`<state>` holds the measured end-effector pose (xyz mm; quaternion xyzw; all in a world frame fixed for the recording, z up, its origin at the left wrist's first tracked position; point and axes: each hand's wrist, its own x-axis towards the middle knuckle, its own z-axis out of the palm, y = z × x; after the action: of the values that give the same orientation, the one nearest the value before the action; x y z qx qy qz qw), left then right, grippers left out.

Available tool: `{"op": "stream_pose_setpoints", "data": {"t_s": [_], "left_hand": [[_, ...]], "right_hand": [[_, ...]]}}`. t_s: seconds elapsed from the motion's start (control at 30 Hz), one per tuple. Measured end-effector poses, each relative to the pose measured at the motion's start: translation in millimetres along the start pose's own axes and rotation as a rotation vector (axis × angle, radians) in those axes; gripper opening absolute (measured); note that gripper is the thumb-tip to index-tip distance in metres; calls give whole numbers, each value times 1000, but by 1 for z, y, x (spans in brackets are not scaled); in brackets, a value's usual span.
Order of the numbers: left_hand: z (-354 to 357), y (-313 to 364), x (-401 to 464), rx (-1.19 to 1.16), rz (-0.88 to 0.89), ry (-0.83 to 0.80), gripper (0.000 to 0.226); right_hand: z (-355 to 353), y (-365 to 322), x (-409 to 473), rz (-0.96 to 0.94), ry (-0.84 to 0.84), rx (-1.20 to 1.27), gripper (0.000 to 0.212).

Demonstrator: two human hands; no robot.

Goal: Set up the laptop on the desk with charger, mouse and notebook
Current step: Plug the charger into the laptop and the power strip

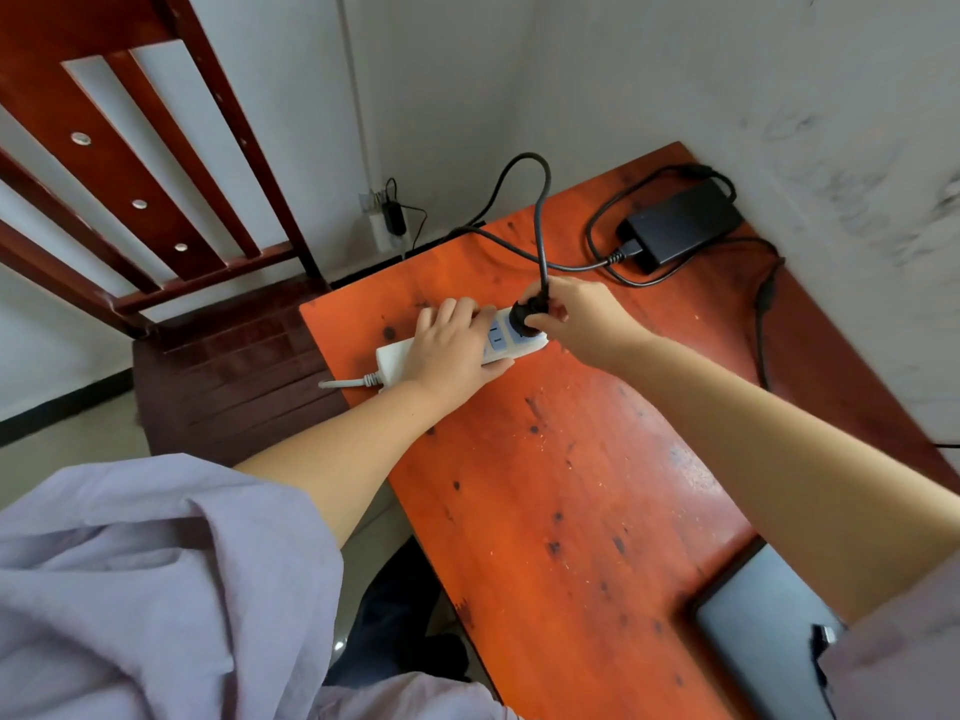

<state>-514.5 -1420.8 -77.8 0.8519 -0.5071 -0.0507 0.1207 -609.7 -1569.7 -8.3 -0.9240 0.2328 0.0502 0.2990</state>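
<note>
White plastic power strip (462, 348) lies on the red-orange wooden desk (561, 485), near its far left edge, with my left hand (452, 350) laid flat over its middle, fingers pressed down on it to pin it in place. My right hand (576, 314) pinches the black round plug (525, 315) between thumb and fingertips, right at the outlet on the strip's far end; whether the pins are fully seated I cannot tell, since my fingers cover the joint.

To do this step well, I judge that the plug should go in square to the outlet face, pushed straight down without rocking, while the left hand bears down so the strip does not slide or tip. The looping black cable (540, 210) rises from the plug and could twist it sideways, so slack should be kept.

From the plug, the cable runs to the charger brick (680, 226), which lies well apart from my grip at the far right corner against the wall. The grey laptop (758, 631) lies closed at the near right edge, under my right forearm. Mouse and notebook are not in view.
</note>
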Motion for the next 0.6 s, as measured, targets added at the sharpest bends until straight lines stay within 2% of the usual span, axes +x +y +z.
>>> {"op": "stream_pose_setpoints", "data": {"t_s": [0.1, 0.27, 0.4, 0.6], "left_hand": [[0, 0, 0, -21, -4, -4, 64], [-2, 0, 0, -7, -2, 8, 61], [-1, 0, -1, -4, -1, -8, 63], [-1, -1, 0, 3, 0, -4, 63]], "right_hand": [[8, 1, -10, -36, 43, 1, 19], [-10, -4, 4, 30, -48, 60, 18], [5, 0, -6, -20, 26, 40, 18], [3, 7, -2, -53, 15, 47, 17]]}}
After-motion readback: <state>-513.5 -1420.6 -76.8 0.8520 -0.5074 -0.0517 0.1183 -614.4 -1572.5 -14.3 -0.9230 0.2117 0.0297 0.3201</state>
